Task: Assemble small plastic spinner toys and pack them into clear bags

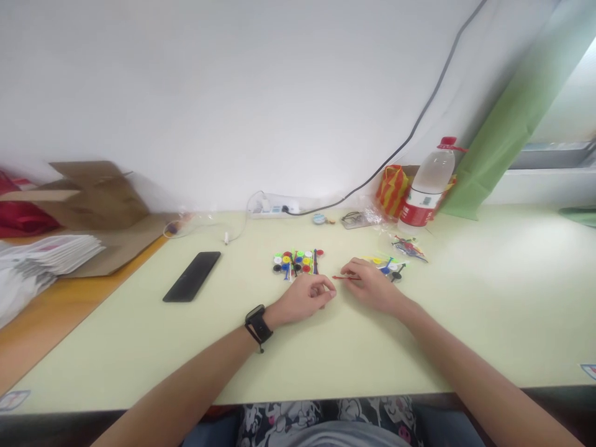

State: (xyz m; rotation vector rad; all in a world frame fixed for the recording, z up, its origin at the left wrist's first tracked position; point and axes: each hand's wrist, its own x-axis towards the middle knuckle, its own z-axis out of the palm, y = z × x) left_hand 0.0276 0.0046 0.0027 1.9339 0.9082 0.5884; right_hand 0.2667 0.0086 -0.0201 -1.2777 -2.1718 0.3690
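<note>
My right hand [372,287] is closed around a thin red plastic arrow [341,277], whose tip points left toward my other hand. Thumb and fingers of my left hand [305,297] are curled together in a pinch; whatever they hold, if anything, is too small to make out. Just beyond it lies a cluster of coloured plastic discs and arrows [285,259] in white, yellow, blue, red, green and black. Beside my right hand is a smaller group of loose pieces, among them a black arrow piece [397,275], partly hidden by the hand.
A black phone [192,277] lies to the left. Farther back are a power strip [274,208], a grey cable [410,135], a clear bag of pieces [408,247] and a large water bottle [426,186]. An open cardboard box [100,195] stands at the far left.
</note>
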